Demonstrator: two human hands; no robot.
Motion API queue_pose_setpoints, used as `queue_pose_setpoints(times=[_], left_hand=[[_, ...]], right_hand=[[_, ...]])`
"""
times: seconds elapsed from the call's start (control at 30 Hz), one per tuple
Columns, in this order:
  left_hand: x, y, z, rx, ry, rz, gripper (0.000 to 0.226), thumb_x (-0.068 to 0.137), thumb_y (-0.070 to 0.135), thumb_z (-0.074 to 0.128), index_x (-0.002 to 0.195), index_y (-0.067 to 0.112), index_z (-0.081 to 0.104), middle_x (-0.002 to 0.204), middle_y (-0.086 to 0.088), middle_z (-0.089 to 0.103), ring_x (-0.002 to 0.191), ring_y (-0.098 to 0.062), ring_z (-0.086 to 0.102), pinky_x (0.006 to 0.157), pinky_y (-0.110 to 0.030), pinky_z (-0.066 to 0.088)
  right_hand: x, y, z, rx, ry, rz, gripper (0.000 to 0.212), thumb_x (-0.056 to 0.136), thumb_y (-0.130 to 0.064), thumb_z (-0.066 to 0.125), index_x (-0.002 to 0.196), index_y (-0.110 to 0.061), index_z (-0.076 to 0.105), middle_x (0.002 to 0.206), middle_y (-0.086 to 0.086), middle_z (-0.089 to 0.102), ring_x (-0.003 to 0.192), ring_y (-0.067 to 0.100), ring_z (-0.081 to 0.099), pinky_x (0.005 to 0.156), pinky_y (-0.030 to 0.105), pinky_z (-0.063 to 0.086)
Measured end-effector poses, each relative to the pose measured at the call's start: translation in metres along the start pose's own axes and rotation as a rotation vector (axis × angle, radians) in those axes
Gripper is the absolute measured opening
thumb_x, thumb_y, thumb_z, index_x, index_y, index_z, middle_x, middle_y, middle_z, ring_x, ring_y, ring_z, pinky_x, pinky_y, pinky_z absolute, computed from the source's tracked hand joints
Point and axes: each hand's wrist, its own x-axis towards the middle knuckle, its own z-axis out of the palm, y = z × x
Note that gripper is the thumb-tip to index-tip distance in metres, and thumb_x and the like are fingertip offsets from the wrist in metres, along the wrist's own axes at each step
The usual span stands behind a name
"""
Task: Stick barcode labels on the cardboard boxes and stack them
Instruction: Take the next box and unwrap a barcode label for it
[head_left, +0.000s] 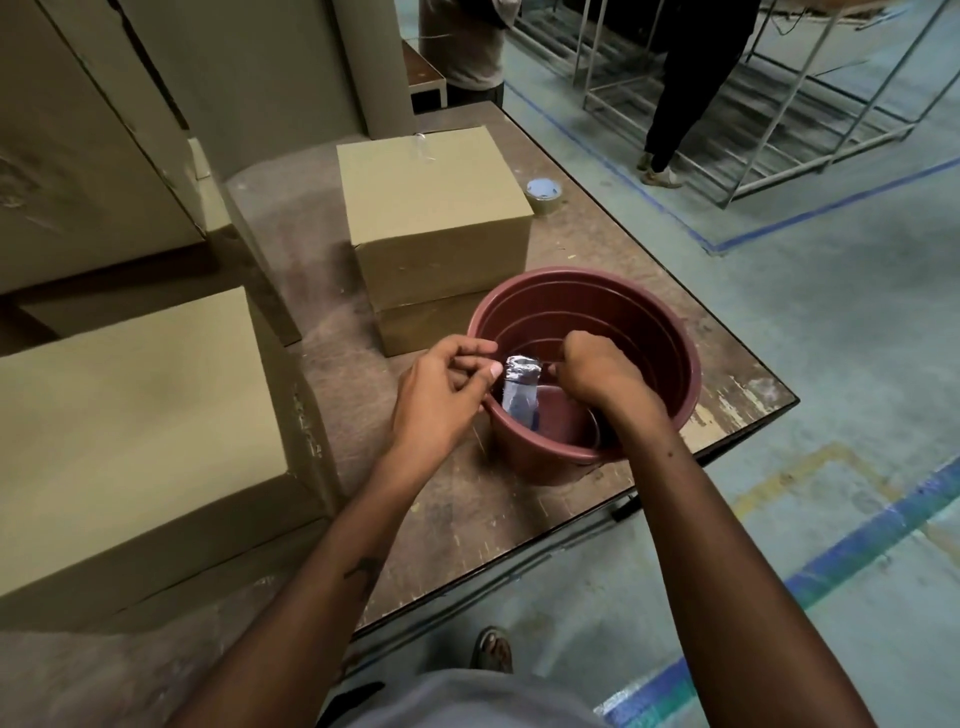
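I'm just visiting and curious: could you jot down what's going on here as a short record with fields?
setting: worn wooden table on a workshop floor
left hand: pinches the left edge of a shiny label strip
right hand: curled at the strip's right edge, over the bucket
container: maroon plastic bucket near the table's corner
boxes: two stacked cardboard boxes behind the bucket; a larger cardboard box on the left
other: tape roll beyond the stack
labels on boxes: none visible

bucket (660, 332) at table (597, 244) corner, box (431, 208) behind it — tape roll (543, 195) right of box
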Motion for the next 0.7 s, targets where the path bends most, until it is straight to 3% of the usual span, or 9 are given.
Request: queue_pose_setpoints(times=[0.13,0.27,0.43,0.53,0.6,0.7], left_hand=[[-0.004,0.003,0.0,-0.01,0.017,-0.006,0.02,0.098,0.013,0.078,0.117,0.018,0.076,0.092,0.003,0.078,0.075,-0.009,0.075,0.076,-0.034,0.066],[-0.007,0.005,-0.002,-0.06,0.013,-0.013,0.021,0.099,0.01,0.077,0.119,0.013,0.076,0.097,-0.007,0.078,0.079,-0.01,0.076,0.071,-0.028,0.065],[-0.017,0.009,-0.017,-0.169,0.003,-0.004,0.023,0.098,0.011,0.079,0.12,0.015,0.075,0.102,-0.003,0.08,0.09,-0.01,0.078,0.079,-0.033,0.066],[-0.025,0.008,-0.035,-0.177,0.024,0.012,0.023,0.096,0.014,0.081,0.117,0.022,0.075,0.105,0.002,0.08,0.096,-0.014,0.079,0.086,-0.041,0.067],[-0.032,0.005,-0.053,-0.155,0.033,0.016,0.025,0.095,0.021,0.083,0.118,0.027,0.075,0.108,0.004,0.08,0.099,-0.014,0.078,0.089,-0.046,0.067],[-0.046,-0.002,-0.083,-0.104,0.07,0.064,0.032,0.092,0.036,0.081,0.122,0.031,0.073,0.112,0.008,0.08,0.103,-0.013,0.078,0.092,-0.05,0.065]], right_hand=[[-0.013,-0.003,-0.002,0.175,0.112,-0.023,0.012,0.1,-0.029,0.072,0.109,-0.023,0.076,0.113,0.008,0.079,0.109,0.032,0.075,0.098,0.042,0.059],[-0.041,-0.02,-0.002,0.424,0.2,-0.168,0.003,0.094,-0.035,0.077,0.096,-0.033,0.078,0.087,-0.014,0.08,0.087,0.012,0.079,0.094,0.043,0.061],[-0.079,-0.048,0.0,0.538,0.218,-0.299,0.007,0.095,-0.031,0.074,0.101,-0.031,0.078,0.087,-0.016,0.079,0.083,0.005,0.077,0.087,0.044,0.062],[-0.09,-0.061,0.006,0.586,0.221,-0.333,0.009,0.096,-0.03,0.074,0.104,-0.031,0.078,0.087,-0.016,0.079,0.081,0.0,0.075,0.083,0.036,0.062],[-0.095,-0.072,0.012,0.604,0.205,-0.352,0.009,0.097,-0.029,0.075,0.106,-0.029,0.079,0.088,-0.015,0.079,0.083,-0.003,0.073,0.078,0.026,0.057],[-0.106,-0.095,0.022,0.7,0.161,-0.375,0.011,0.101,-0.03,0.074,0.11,-0.026,0.079,0.09,-0.009,0.08,0.081,0.003,0.075,0.073,0.026,0.058]])
